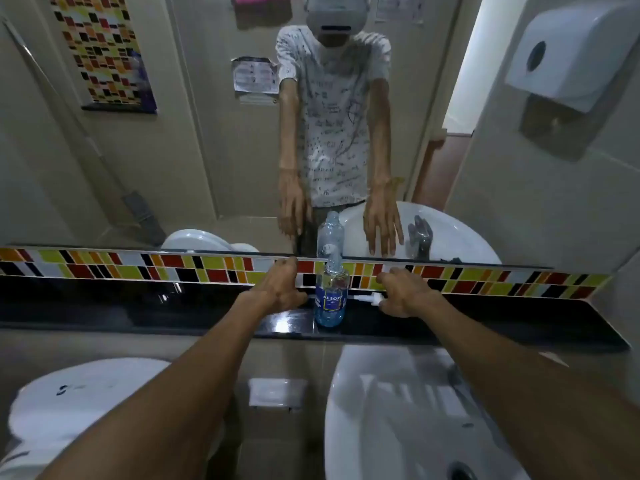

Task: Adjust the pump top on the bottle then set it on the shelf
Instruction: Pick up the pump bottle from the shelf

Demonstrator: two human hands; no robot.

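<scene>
Both hands were loose-fingered, left (281, 285) beside the bottle (331, 296), right (401, 292) touching the pump (367, 298) lying on the shelf (485, 320); I feared a careless reach would topple the open bottle.

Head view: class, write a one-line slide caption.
Bottle upright on black shelf, hands either side, pump top lying beside it.

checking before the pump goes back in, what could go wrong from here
1. The bottle stands upright on the narrow black shelf with its neck apparently open; a knock from the left hand close beside it could tip it and spill the blue liquid.
2. The pump top lies loose by the right hand, above the sink; a fumbled pick could roll it off.
</scene>
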